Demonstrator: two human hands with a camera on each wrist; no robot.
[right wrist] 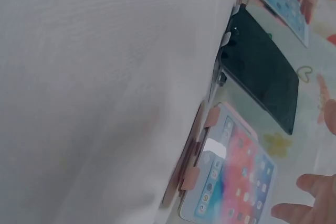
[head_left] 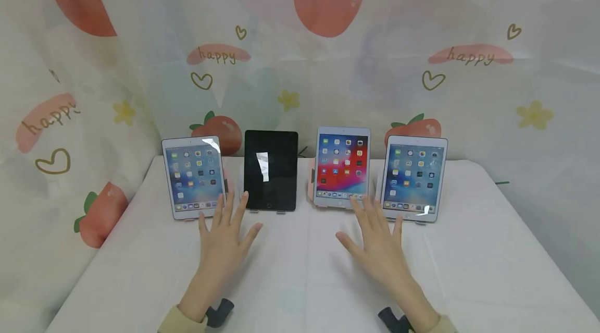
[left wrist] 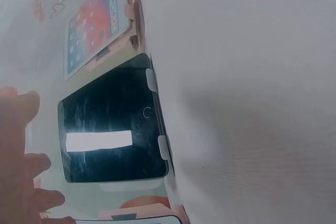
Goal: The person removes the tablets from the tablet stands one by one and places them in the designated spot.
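Both hands hover over the white table with fingers spread and nothing held. My left hand [head_left: 222, 244] is nearest the far-left white tablet [head_left: 194, 176] and the black tablet [head_left: 271, 171], whose screen is dark with a bright reflection. My right hand [head_left: 380, 247] is in front of a white tablet with a red and blue screen [head_left: 342, 166] and the far-right white tablet [head_left: 414, 176]. All the tablets lean upright on stands, and the white ones show app icons. In the left wrist view, fingertips [left wrist: 37, 163] show beside the black tablet.
The tablets form a row along the back of the white-covered table [head_left: 300, 270]. Behind them hangs a cloth backdrop [head_left: 375, 62] with fruit, hearts and "happy" lettering. Black wrist straps [head_left: 219, 313] sit at both wrists, by tan sleeves [head_left: 183, 321].
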